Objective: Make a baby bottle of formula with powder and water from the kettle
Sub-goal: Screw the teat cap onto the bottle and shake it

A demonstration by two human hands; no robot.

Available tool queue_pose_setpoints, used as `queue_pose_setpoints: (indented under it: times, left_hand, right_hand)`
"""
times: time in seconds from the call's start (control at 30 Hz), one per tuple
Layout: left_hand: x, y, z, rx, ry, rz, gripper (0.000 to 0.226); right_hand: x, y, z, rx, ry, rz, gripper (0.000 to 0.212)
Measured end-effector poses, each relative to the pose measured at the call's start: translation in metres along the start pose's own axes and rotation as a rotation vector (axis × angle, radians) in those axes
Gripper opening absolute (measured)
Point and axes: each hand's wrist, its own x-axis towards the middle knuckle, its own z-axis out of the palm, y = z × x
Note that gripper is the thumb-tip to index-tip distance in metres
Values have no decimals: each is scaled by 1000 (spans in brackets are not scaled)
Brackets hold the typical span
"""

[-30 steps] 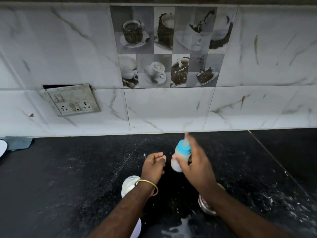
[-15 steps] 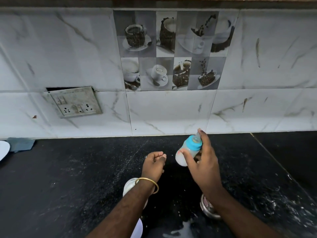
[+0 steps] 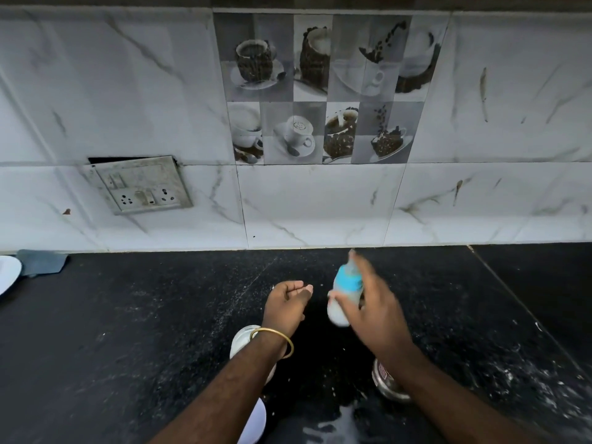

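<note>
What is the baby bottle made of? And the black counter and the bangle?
The baby bottle looks like see-through plastic, since white milk shows through it, with a blue plastic ring; it is blurred. The counter looks like polished black stone, speckled and slightly shiny. The bangle seems to be metal, thin with a golden shine.

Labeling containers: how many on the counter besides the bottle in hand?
2 visible: a white jar under the left wrist, a steel tin under the right forearm. Both partly hidden; more may sit below frame.
</note>
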Motion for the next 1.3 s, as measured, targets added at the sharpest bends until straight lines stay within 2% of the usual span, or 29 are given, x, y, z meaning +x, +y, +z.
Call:
queue_pose_setpoints:
  times: [0.07, 0.13, 0.17, 0.2, 0.27, 0.3, 0.33, 0.4, 0.47, 0.53, 0.57, 0.6, 0.67, 0.7, 0.73, 0.8, 0.83, 0.87, 0.93, 0.97, 1.0, 1.07, 1.1, 1.13, 1.2, 1.23, 1.27, 1.3]
  left_hand:
    - [-1, 1, 0, -8, 11, -1, 22]
    - [-3, 2, 1, -22, 12, -3, 23]
    - [-5, 1, 1, -22, 8, 0, 24]
    - [-6, 1, 0, -18, 5, 4, 24]
    - [-5, -1, -1, -12, 5, 0, 25]
    - [-5, 0, -1, -16, 10, -4, 25]
    - [-6, 0, -2, -22, 14, -5, 26]
    - [-7, 2, -2, -31, 10, -4, 26]
    - [-7, 2, -3, -22, -4, 5, 26]
    - [-6, -1, -3, -19, -8, 2, 26]
    - [-6, -1, -2, -29, 0, 1, 27]
    - [-7, 0, -1, -34, 3, 2, 27]
    - [-9, 2, 1, -31, 2, 1, 28]
    - [-9, 1, 1, -31, 0, 1, 28]
    - [-9, 0, 1, -31, -3, 4, 28]
    - [-7, -4, -1, -31, -2, -2, 28]
    - [-6, -4, -1, -30, 1, -5, 28]
    - [-6, -4, -1, -27, -1, -7, 29]
    - [-7, -3, 1, -33, -6, -6, 29]
    - [-7, -3, 1, -34, -9, -4, 29]
    - [-8, -3, 1, -32, -11, -2, 29]
    - [-6, -6, 2, -28, -12, -6, 28]
    - [-6, -6, 2, -23, -6, -12, 28]
    - [-5, -5, 3, -24, 1, -12, 27]
    - [-5, -3, 5, -33, 18, -10, 27]
    - [-5, -2, 6, -26, 26, -3, 27]
    - [-4, -2, 7, -20, 30, 0, 26]
    - [-3, -4, 6, -21, 32, 0, 25]
  right_hand:
    - [5, -6, -2, 33, 30, 15, 78]
    - [-15, -9, 3, -17, -177, -47, 79]
    - [-22, -9, 2, -21, -229, -71, 79]
    - [-17, -7, -1, -26, -212, -48, 78]
    - [7, 0, -8, 52, 49, 46, 77]
    - [16, -1, -9, 78, 113, 79, 78]
    - [17, -5, -9, 90, 102, 80, 79]
    - [-6, -10, -2, 17, -158, -19, 79]
    - [-14, -9, -4, -2, -232, -55, 78]
    - [5, 1, -11, 85, 20, 65, 78]
    - [12, 1, -10, 104, 95, 100, 80]
    - [12, -4, -9, 104, 93, 104, 81]
    - [-9, -11, 1, 25, -143, 12, 79]
    - [-18, -12, 1, 25, -210, -31, 78]
    - [-16, -11, -1, 25, -201, -22, 76]
    - [5, 0, -10, 105, 53, 67, 75]
    - [14, 0, -11, 109, 123, 82, 77]
    - [15, -5, -11, 104, 109, 75, 77]
    - [-6, -11, -2, 35, -135, -4, 76]
    - [-14, -14, -1, 25, -198, -45, 77]
    - [-12, -15, -3, 29, -190, -28, 76]
    - [6, -9, -8, 131, 60, 46, 76]
    - [13, -10, -8, 118, 128, 51, 79]
    - [13, -13, -7, 103, 100, 38, 80]
    - [-3, -18, 3, -5, -176, -30, 81]
    - [-8, -20, 3, -5, -261, -51, 81]
    - [-4, -19, 1, -7, -268, -44, 80]
    - [7, -15, 0, 43, -172, -20, 79]
